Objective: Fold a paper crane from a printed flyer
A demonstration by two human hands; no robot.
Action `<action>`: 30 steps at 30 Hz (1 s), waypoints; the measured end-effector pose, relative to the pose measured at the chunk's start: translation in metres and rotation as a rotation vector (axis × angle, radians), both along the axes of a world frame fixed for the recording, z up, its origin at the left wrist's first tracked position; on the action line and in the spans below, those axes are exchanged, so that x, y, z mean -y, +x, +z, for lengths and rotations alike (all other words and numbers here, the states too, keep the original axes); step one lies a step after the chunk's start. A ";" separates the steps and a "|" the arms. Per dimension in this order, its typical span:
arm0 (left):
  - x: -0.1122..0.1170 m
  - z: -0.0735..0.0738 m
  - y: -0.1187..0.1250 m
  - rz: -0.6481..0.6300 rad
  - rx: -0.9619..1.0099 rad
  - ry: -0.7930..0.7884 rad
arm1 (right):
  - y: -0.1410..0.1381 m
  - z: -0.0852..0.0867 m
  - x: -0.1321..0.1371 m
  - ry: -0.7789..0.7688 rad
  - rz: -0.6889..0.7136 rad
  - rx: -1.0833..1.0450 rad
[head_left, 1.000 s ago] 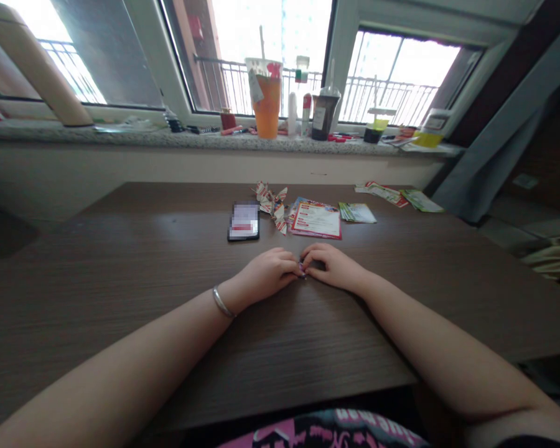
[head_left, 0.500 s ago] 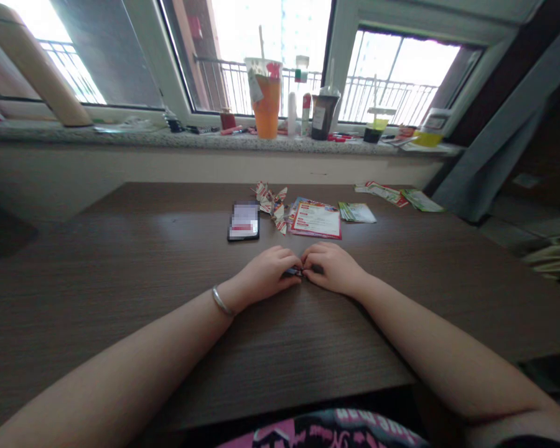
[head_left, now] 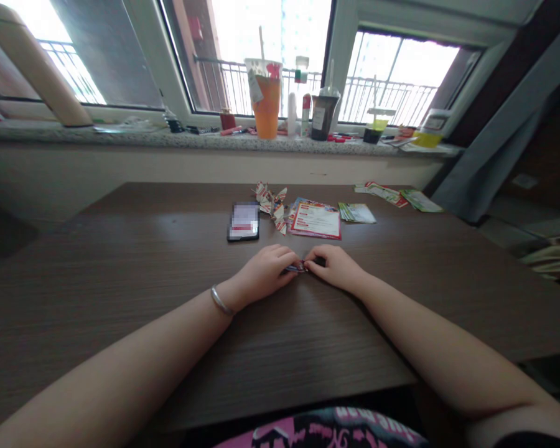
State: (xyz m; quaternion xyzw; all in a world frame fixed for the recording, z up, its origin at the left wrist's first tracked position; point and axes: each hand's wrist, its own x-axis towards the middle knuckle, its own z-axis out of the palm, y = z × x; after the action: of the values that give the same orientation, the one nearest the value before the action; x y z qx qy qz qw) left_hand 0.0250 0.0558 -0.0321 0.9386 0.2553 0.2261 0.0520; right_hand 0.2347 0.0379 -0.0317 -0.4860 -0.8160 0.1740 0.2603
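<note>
My left hand (head_left: 264, 272) and my right hand (head_left: 336, 269) rest together on the brown wooden table (head_left: 121, 261), fingers curled. Between their fingertips they pinch a small folded piece of printed paper (head_left: 297, 267), mostly hidden by the fingers. A silver bangle (head_left: 220, 302) circles my left wrist. Just beyond the hands lie folded paper cranes (head_left: 272, 204) in red and white, and a stack of red-bordered leaflets (head_left: 316, 219).
A black phone (head_left: 243, 221) lies left of the cranes. More leaflets (head_left: 357, 213) and papers (head_left: 387, 193) sit at the far right of the table. The windowsill holds an orange drink cup (head_left: 266, 99), a dark cup (head_left: 323, 115), small bottles and clutter.
Both hands have shifted slightly away from me while staying pinched together; a little more of the small folded paper shows between the fingertips now.
</note>
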 end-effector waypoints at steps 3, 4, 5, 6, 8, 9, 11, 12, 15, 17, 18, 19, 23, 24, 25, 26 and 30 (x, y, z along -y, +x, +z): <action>0.000 -0.002 -0.001 0.026 0.063 -0.014 | -0.002 0.001 0.002 -0.040 -0.032 -0.070; 0.000 -0.002 -0.001 0.031 0.083 -0.014 | -0.003 0.000 0.003 -0.055 -0.046 -0.103; 0.000 -0.002 -0.001 0.037 0.103 -0.012 | -0.004 0.000 0.003 -0.067 -0.062 -0.138; 0.000 -0.002 0.000 0.044 0.123 -0.010 | -0.005 0.000 0.003 -0.078 -0.076 -0.178; 0.002 -0.001 0.000 0.067 0.159 -0.010 | -0.006 -0.002 0.003 -0.098 -0.090 -0.270; 0.002 0.000 0.001 0.078 0.175 -0.014 | -0.007 -0.003 0.003 -0.104 -0.088 -0.320; 0.004 0.000 0.002 0.106 0.206 -0.031 | -0.007 -0.003 0.003 -0.094 -0.060 -0.403; 0.004 0.001 0.002 0.123 0.224 -0.042 | -0.007 -0.003 0.004 -0.076 -0.037 -0.422; 0.004 0.000 0.003 0.160 0.267 -0.073 | -0.007 -0.002 0.006 -0.019 0.036 -0.395; 0.004 0.000 0.002 0.139 0.271 -0.087 | -0.008 -0.001 0.008 -0.019 0.049 -0.363; 0.004 0.000 0.002 0.119 0.270 -0.091 | -0.009 -0.001 0.009 -0.025 0.041 -0.353; 0.004 -0.001 0.002 0.100 0.273 -0.092 | -0.009 0.000 0.009 -0.030 0.030 -0.345; 0.004 0.000 0.001 0.065 0.310 -0.082 | -0.011 0.003 0.011 0.000 -0.008 -0.309; 0.004 0.000 0.001 0.061 0.315 -0.079 | -0.012 0.004 0.011 0.011 -0.014 -0.303; 0.004 0.001 0.001 0.058 0.314 -0.076 | -0.012 0.005 0.012 0.017 -0.020 -0.303; 0.005 0.001 0.001 0.055 0.310 -0.074 | -0.013 0.005 0.012 0.016 -0.025 -0.310; 0.006 0.003 0.000 0.046 0.294 -0.078 | -0.013 0.005 0.012 -0.038 -0.024 -0.405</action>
State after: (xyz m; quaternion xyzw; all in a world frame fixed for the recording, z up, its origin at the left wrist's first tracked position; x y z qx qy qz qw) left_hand 0.0252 0.0503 -0.0289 0.8866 0.2748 0.3521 0.1201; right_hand 0.2215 0.0256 -0.0269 -0.4553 -0.7377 0.2804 0.4122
